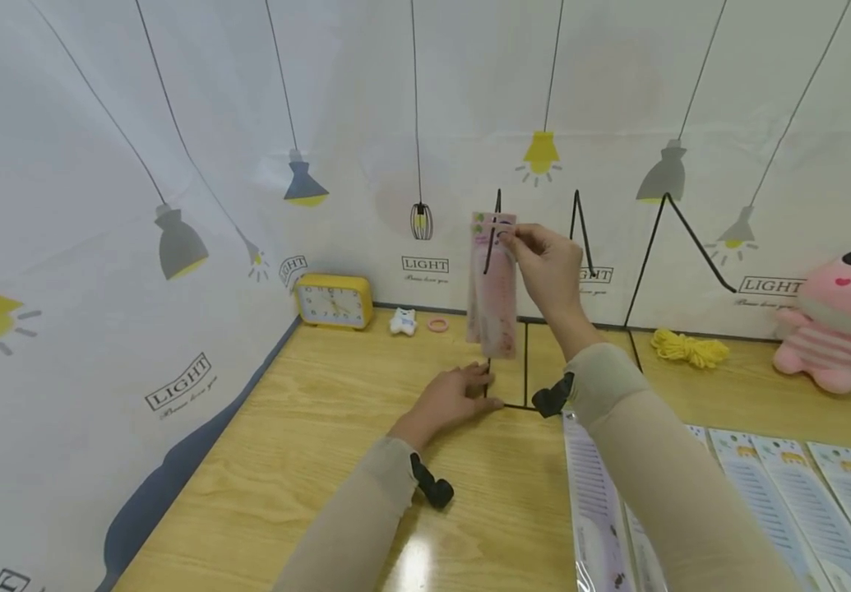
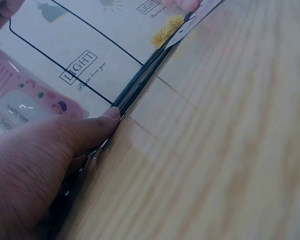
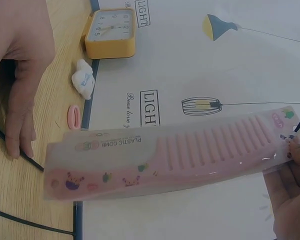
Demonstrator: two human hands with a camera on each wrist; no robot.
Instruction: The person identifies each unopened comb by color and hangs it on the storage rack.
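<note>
A backdrop printed with hanging lamps stood behind a pale wooden bench [image 1: 307, 427] in the head view, where the right hand [image 1: 547, 267] pinched the top of a pink packaged comb [image 1: 493, 284] at the tip of a black wire rack [image 1: 502, 329]; the pack hung upright there, seemingly just being hooked on and not yet let go, while the left hand [image 1: 450, 399] pressed flat, its fingers straight, on the rack's base. At least four more packaged combs [image 1: 788, 501] lay flat on the bench at the right, apparently waiting, and a second upright prong [image 1: 579, 222] showed bare. One yellow clock [image 1: 334, 301], one small white figure [image 1: 403, 321], one pink ring [image 1: 437, 324], one yellow coil of cord [image 1: 690, 349] and one pink plush toy [image 1: 835, 325] lined the back edge. The left wrist view showed a fingertip of that hand [image 2: 111, 114] held against the dark wire where bench met backdrop. In the right wrist view, the comb in its clear sleeve [image 3: 180, 152] ran across the frame, gripped at its end by the fingers [image 3: 295, 165].
</note>
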